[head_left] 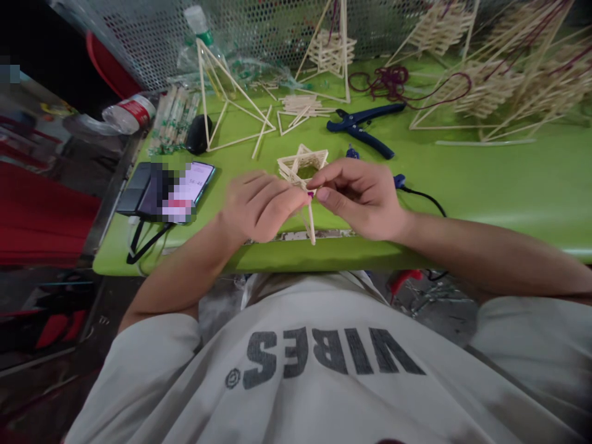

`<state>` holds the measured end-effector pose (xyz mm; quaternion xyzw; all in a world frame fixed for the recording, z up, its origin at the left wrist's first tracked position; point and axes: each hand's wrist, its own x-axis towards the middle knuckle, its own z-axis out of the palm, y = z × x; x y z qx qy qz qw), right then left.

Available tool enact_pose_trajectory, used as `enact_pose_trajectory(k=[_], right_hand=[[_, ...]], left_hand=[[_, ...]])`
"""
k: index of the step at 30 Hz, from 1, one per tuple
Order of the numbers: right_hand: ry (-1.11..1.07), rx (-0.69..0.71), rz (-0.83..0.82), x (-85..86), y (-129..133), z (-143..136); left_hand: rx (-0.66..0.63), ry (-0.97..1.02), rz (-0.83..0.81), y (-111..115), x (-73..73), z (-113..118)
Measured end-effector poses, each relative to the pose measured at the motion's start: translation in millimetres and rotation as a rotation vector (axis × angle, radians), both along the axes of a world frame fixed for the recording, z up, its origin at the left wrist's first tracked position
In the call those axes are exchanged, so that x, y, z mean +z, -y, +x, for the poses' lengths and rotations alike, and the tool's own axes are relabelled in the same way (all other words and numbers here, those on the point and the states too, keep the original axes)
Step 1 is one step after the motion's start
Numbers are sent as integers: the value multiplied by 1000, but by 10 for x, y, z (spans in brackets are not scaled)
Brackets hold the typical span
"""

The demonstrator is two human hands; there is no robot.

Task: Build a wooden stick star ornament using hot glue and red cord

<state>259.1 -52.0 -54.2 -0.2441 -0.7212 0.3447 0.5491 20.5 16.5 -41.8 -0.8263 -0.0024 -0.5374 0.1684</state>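
Observation:
A star-shaped frame of stacked thin wooden sticks (287, 163) stands just beyond my fingertips over the green table. My left hand (268, 206) is closed in a pinch at its near point. From the right, my right hand (363, 196) meets it with thumb and index finger pinched at the same point; what lies between them is too small to make out. A bit of purple string (311, 193) shows between the two hands. Below them a pale stick (311, 223) sticks out toward the table's front edge.
Blue cutting pliers (365, 125) and a blue-tipped tool with a black cord (398, 181) lie beyond my right hand. A stick pyramid (224, 106), purple string (388, 82), and more stick pieces stand behind. A phone (200, 185) sits at left, bundled sticks (172, 123) farther back.

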Motion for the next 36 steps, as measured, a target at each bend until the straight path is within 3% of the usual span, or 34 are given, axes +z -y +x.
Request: enact_pose_trajectory(k=[5, 11, 18, 22, 28, 36], right_hand=[[51, 33, 124, 3, 15, 3], [38, -70, 215, 32, 40, -31], [69, -161, 82, 19, 80, -12], [65, -180, 45, 14, 67, -9], [9, -126, 92, 37, 10, -12], [57, -92, 33, -42, -97, 41]], left_hand=[[-31, -8, -52, -22, -38, -18], [-53, 13, -54, 17, -39, 25], [24, -69, -330, 109, -74, 5], [84, -150, -346, 165, -18, -20], [95, -193, -502, 251, 39, 3], [83, -192, -773, 268, 147, 26]])
